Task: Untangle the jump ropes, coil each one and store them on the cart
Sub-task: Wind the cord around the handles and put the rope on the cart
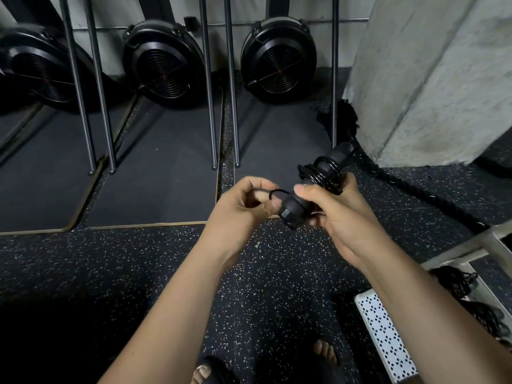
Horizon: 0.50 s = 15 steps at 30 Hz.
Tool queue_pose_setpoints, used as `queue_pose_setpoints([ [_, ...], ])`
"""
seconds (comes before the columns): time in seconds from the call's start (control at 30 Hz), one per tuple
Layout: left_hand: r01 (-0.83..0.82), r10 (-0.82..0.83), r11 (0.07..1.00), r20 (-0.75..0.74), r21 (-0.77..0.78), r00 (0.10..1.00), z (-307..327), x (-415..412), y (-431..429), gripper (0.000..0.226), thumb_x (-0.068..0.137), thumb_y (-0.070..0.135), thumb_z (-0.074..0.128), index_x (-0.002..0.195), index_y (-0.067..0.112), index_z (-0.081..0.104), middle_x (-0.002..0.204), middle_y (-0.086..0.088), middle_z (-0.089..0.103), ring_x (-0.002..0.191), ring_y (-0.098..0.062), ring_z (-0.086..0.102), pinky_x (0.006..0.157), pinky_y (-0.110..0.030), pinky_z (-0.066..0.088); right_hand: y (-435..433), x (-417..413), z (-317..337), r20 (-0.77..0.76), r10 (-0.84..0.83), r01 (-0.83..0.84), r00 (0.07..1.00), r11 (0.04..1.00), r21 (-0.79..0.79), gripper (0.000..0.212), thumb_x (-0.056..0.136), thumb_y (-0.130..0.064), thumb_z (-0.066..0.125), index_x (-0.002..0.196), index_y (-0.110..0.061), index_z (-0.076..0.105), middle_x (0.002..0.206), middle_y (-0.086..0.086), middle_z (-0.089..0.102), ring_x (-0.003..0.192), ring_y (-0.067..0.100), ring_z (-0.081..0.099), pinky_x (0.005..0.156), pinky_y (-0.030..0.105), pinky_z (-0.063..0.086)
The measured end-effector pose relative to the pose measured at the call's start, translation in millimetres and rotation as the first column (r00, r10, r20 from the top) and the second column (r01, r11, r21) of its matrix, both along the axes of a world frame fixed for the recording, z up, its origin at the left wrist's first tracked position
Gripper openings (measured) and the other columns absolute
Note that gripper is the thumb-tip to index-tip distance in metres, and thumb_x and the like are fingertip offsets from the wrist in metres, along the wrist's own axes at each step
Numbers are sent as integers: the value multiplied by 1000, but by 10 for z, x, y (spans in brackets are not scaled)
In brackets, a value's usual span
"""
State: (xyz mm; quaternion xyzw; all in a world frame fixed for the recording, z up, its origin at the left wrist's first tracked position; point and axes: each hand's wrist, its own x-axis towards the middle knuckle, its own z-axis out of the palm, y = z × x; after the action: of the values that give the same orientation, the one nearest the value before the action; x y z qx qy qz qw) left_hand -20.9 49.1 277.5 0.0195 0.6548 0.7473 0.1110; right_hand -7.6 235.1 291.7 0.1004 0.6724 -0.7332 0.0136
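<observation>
Right hand [340, 217] curled round handles [293, 213], rope [324, 173] wound on. Left hand [241, 209] pinches loose rope end, probably a loop. If pinch slackens, coil may spring off.

a dark rubber floor [83, 273] flecked with pale specks fills the dim gym room, with black mats [155, 176] edged in tan laid side by side toward the back. three round black fan housings [163, 62] stand in a row against a pale wall [216, 9], slim metal rods [232, 92] rising in front of them with their ends on the mats. at right, a rough grey concrete pillar [432, 79] stands with a thick black rope [415, 195] lying along its foot.
</observation>
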Motion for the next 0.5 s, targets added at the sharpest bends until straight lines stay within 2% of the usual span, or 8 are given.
queue_pose_setpoints([
  [0.1,14,-19,999,-79,-51,997,-2,37,67,25,96,-5,72,115,10,67,80,6,68,82,-9,65,81,-17,51,-20,-28,-11,27,-83,83,996,997,-6,76,69,-41,90,127,-18,47,117,6,76,104,27,78,73,39,61],
  [0.17,-2,-13,994,-133,-111,991,-23,48,125,28,95,-6,74,114,14,66,81,7,69,82,-8,64,82,-19,50,-23,-42,-18,39,-149,150,988,988,-26,74,73,-37,92,126,-16,45,122,10,73,103,27,79,76,46,66],
  [0.23,-15,-11,988,-166,-155,986,-28,62,167,36,95,-8,73,118,19,65,84,8,72,81,-10,64,80,-27,48,-18,-50,-6,41,-204,206,978,977,-53,70,81,-29,93,126,-13,42,124,13,71,102,28,79,77,53,67],
  [0.3,-25,-2,987,-165,-160,986,-25,80,187,44,95,-8,73,123,25,64,88,3,75,81,-17,65,78,-36,48,-33,-36,19,6,-236,236,972,970,-57,68,84,-27,92,126,-12,41,122,11,70,99,24,80,74,49,67],
  [0.4,-19,-5,986,-144,-165,990,4,135,256,51,92,-6,76,125,30,60,90,-4,77,81,-22,66,76,-36,50,-66,8,41,-86,-291,296,953,954,45,69,82,-31,94,123,-13,41,109,-1,70,87,4,77,75,34,65],
  [0.43,-19,-2,986,-128,-163,992,6,153,285,52,91,-6,78,123,30,60,89,-5,77,80,-22,67,77,-36,51,-65,14,28,-116,-305,317,945,943,101,70,81,-34,95,123,-16,41,108,-4,69,87,0,76,78,33,64],
  [0.5,-20,13,993,-63,-116,998,-1,176,327,52,88,-8,78,121,27,61,86,-7,75,79,-19,67,79,-35,51,-48,19,-16,-152,-309,335,939,921,198,77,76,-44,96,125,-23,40,112,-3,70,93,3,75,86,38,64],
])
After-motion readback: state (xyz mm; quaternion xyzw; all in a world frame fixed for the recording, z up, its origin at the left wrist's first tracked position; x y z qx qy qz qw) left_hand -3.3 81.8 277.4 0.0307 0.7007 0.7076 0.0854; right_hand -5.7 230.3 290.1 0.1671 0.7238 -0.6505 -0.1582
